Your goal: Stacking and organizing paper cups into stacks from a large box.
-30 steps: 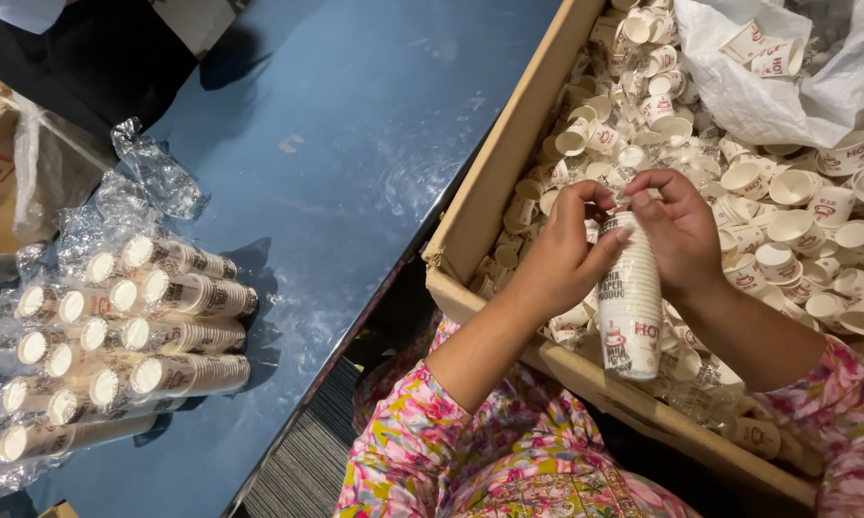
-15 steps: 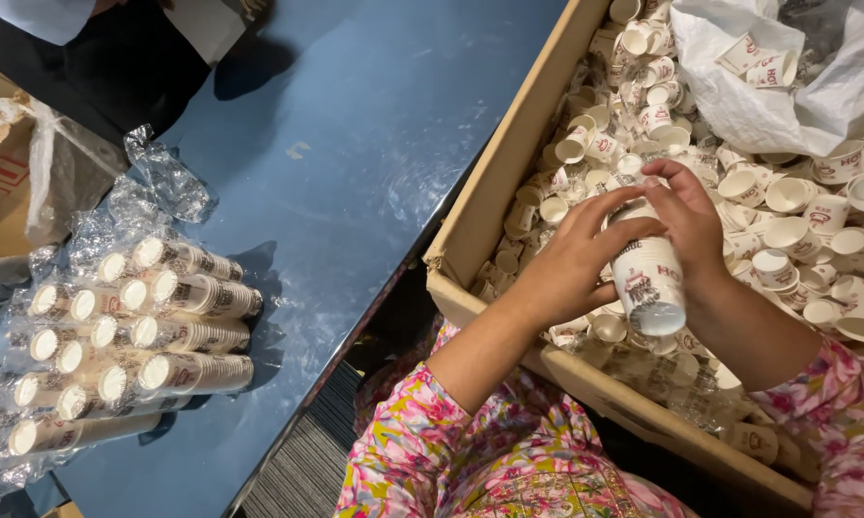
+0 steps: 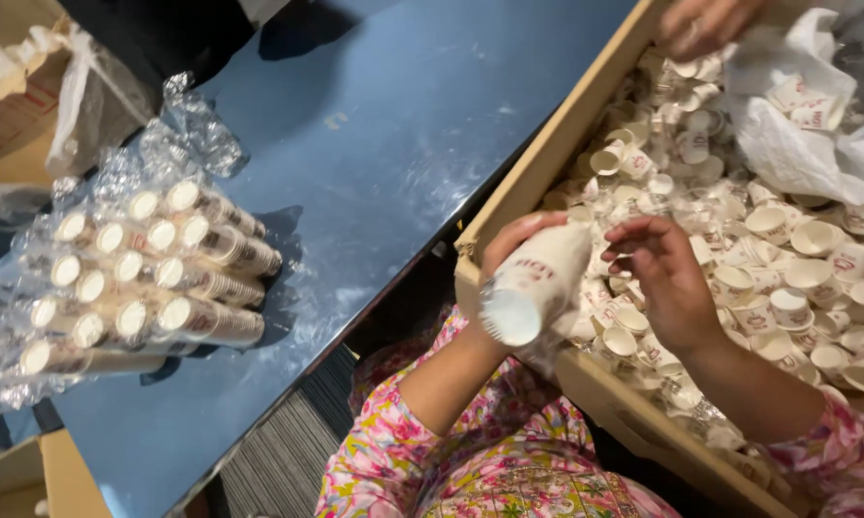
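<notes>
My left hand grips a stack of small white paper cups with red print, tilted so its base points toward me, over the near rim of a large cardboard box. My right hand hovers just right of the stack, fingers spread, over the loose cups filling the box; it holds nothing I can see. Several wrapped cup stacks lie on their sides in clear plastic on the blue table at the left.
Another person's hand reaches into the box at the top. A white plastic bag with some cups lies in the box's far right. Cardboard boxes stand at the far left, another at bottom left.
The cup stack went from upright in both hands to tilted and lifted left, toward the box's rim, held by my left hand alone. My right hand came off it.
</notes>
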